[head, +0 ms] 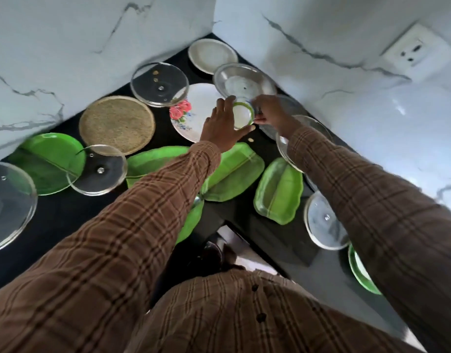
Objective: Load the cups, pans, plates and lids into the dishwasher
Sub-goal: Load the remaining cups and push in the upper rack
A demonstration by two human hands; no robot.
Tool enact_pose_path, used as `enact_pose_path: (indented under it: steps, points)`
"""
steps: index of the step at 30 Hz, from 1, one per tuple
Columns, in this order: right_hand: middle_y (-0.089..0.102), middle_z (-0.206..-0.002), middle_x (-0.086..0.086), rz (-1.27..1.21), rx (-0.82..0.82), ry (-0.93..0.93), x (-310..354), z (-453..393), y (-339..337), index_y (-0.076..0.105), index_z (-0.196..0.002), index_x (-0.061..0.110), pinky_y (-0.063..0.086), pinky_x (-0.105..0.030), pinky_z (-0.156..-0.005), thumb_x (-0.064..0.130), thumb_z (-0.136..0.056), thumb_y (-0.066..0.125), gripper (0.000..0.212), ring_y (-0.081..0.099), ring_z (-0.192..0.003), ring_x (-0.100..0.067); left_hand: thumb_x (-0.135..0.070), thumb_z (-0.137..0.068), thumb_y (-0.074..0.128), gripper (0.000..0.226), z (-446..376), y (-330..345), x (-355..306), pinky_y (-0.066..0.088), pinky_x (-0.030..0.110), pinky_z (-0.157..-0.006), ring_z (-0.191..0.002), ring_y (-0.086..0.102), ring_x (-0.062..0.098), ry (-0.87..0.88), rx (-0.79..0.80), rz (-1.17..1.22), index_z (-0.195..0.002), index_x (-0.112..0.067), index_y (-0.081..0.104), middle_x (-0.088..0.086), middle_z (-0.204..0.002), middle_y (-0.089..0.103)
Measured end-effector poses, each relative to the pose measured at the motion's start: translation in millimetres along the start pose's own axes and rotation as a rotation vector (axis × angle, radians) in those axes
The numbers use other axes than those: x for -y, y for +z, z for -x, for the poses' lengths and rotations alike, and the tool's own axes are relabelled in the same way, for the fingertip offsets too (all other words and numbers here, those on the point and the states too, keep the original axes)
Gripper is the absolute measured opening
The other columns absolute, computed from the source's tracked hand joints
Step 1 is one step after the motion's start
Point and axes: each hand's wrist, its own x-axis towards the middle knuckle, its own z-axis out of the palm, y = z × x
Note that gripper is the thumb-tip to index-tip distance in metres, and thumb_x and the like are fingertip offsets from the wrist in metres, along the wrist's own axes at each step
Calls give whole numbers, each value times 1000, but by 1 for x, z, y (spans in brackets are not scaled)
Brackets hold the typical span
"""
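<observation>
I reach both sleeved arms forward, my left hand (223,128) spread with fingers straight and thumb out, my right hand (269,109) curled, fingertips pinched together.

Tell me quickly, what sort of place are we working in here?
Most likely a home kitchen corner: a black countertop spread with plates and glass lids, marble-look walls meeting behind it, and a wall socket on the right.

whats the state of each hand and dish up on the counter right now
left hand: fingers spread straight, touching the green-rimmed cup
right hand: fingers curled on the cup's far side
green-rimmed cup: upright, between both hands
floral plate: flat on the counter
glass lid: lying flat
woven mat: flat
leaf-shaped green plate: flat, face up
</observation>
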Motion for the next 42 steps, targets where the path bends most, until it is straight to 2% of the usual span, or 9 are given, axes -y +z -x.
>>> enact_pose_path:
  steps: [2,7,10,19,25,29,33,37,42]
  points:
    - [56,-76,-4,-195,-51,107,-17,32,-9,56,-80,13,52,-24,-55,7,-87,60,11,60,-57,-10,-61,-78,75,97,19,12,-12,50,51,-96,-127,54,37,34,49,53,-153,-16,31,13,-149,38]
    - [64,-94,-5,-384,-135,153,-79,112,-32,62,-97,18,59,-29,-67,16,-99,54,8,68,-76,-16,-51,-77,79,97,72,35,-42,54,49,-86,-115,58,40,183,115,69,-150,-4,35,20,-142,43]
    - [60,-81,-4,-486,-262,227,-113,157,-41,61,-90,17,56,-31,-66,19,-97,57,9,63,-59,-12,-43,-79,80,96,108,45,-74,53,46,-87,-119,57,41,283,201,40,-152,-6,30,21,-151,36]
    - [68,-104,-8,-495,-510,262,-199,325,-53,59,-118,20,59,-25,-65,34,-105,52,21,70,-78,-13,-41,-69,89,91,218,67,-154,54,47,-88,-120,55,35,584,325,-156,-142,-12,43,15,-149,36]
    - [70,-114,-14,-565,-505,336,-243,458,-32,46,-126,21,63,-38,-73,59,-98,51,47,74,-84,-24,-38,-64,91,87,330,79,-191,56,50,-84,-116,56,33,691,388,-207,-134,-12,46,11,-136,42]
    - [66,-121,-5,-638,-608,236,-276,561,-12,48,-126,26,63,-40,-76,55,-95,62,45,74,-95,-27,-41,-71,89,90,430,89,-213,54,49,-90,-120,55,32,820,401,-254,-140,-10,41,13,-140,43]
    - [70,-116,-11,-680,-725,261,-314,658,0,49,-132,22,60,-32,-66,56,-93,64,54,75,-85,-21,-36,-73,88,83,515,100,-243,54,49,-90,-119,56,32,962,443,-244,-138,-12,42,12,-137,46]
    - [71,-105,-14,-752,-906,334,-355,756,-3,55,-128,15,61,-32,-63,47,-95,66,47,71,-77,-24,-41,-78,84,79,597,116,-287,55,49,-88,-115,57,32,1157,516,-231,-139,-13,42,12,-130,48]
    - [71,-99,-9,-738,-1048,412,-402,851,3,67,-100,20,62,-33,-73,45,-99,61,26,71,-79,-20,-45,-84,79,79,682,149,-322,57,49,-86,-113,58,32,1320,637,-229,-145,-17,36,12,-131,47]
